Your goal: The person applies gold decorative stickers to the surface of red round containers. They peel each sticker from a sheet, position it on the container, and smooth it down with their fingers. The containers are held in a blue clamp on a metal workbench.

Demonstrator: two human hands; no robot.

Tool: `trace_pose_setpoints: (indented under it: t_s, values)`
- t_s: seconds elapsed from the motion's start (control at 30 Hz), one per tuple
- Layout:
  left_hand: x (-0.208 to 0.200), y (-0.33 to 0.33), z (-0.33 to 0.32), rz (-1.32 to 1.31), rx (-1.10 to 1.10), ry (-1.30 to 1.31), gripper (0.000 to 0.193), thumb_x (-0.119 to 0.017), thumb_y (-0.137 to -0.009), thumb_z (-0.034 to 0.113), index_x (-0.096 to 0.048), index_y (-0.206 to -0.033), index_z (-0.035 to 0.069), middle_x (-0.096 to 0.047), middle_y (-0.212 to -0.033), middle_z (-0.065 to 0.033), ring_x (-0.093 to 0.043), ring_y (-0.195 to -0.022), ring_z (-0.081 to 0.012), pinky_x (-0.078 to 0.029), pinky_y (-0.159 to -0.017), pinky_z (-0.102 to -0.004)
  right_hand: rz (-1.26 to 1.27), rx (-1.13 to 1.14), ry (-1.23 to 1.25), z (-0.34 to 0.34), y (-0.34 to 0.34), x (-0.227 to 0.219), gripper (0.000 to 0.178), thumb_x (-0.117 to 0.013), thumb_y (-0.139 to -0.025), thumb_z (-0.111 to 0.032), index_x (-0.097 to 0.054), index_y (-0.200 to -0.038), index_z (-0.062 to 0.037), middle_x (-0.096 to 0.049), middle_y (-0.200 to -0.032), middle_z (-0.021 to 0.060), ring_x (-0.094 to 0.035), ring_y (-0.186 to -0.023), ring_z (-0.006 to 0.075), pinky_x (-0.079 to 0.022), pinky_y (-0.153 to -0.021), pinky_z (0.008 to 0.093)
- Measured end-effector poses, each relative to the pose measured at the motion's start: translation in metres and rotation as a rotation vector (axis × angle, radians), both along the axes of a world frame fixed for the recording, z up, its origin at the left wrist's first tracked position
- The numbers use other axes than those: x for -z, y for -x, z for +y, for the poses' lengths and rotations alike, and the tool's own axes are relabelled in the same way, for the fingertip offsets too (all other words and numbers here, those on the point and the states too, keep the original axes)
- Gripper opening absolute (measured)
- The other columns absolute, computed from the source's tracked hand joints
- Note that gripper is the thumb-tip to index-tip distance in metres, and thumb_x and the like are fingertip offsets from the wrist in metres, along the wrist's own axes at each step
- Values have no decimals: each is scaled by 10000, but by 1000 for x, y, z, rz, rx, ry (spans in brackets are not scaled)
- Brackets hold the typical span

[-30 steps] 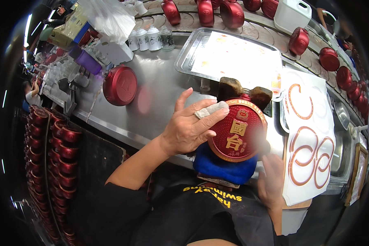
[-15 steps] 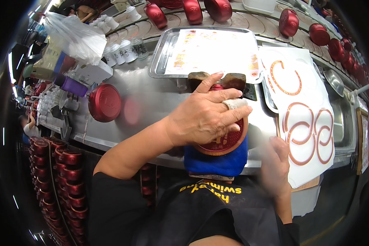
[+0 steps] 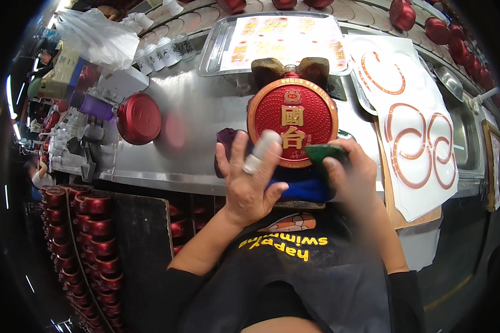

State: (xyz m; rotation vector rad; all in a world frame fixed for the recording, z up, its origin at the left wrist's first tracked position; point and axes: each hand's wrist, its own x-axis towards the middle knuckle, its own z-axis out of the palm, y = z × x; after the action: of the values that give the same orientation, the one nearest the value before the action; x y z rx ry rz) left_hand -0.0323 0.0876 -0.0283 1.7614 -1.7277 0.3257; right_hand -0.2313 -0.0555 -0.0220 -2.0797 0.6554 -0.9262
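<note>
A round red bottle point(image 3: 292, 118) with raised gold characters and a gold-orange band round its edge lies face up on a blue cloth point(image 3: 305, 187). Its neck points away from me, between two dark brown blocks point(image 3: 266, 71). My left hand point(image 3: 250, 183) is open just left of the bottle's near edge, fingers spread, with a white wrap on one finger. Whether it touches the bottle, I cannot tell. Held in my right hand point(image 3: 353, 169), a dark green flat piece point(image 3: 326, 154) is at the bottle's lower right edge. A dark purple cloth point(image 3: 228, 139) lies left of the bottle, partly behind my left hand.
Beyond the bottle stands a metal tray point(image 3: 208, 58) with a sheet of gold-red stickers. White sheets point(image 3: 422, 200) with curved orange strips lie at right. Another red bottle point(image 3: 139, 119) sits at left; more red bottles line the conveyor point(image 3: 355, 16) and racks point(image 3: 97, 233).
My left hand has lifted off the bottle and drawn back toward me, uncovering its face. My right hand has come up to the bottle's edge with the green piece. The view has shifted slightly.
</note>
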Motion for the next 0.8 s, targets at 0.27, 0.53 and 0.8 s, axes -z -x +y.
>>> trace_pose_setpoints:
  t_s: [0.27,0.53,0.8]
  values:
    - [29,-7,-22,559,29,-35,1025,-586,-1022,548,-30,-1655,-36,-155,-1708,-288,-140,-1590,-448,-35,-1248,-606,-45,111,-88,-33,3,3,287,-716,-1015,-226,-627,-1192,-18,-711,-912,97,-685,-794,164,-547,-727,298]
    - [28,-8,-25,795,149,-24,1102,-630,-1000,547,3,-1629,-101,-173,-1687,-313,-198,-1568,-419,-121,-1261,-497,-45,196,-70,-62,-6,-4,267,-703,-1027,-197,-633,-1192,1,-707,-949,72,-653,-815,119,-540,-723,267]
    - [28,-1,-28,634,59,-25,1223,-731,-916,579,4,-1624,-94,-223,-1649,-330,-265,-1517,-450,-152,-1246,-532,-229,68,-178,-5,-3,-6,263,-746,-996,-161,-635,-1173,-1,-681,-933,25,-616,-834,86,-511,-756,231]
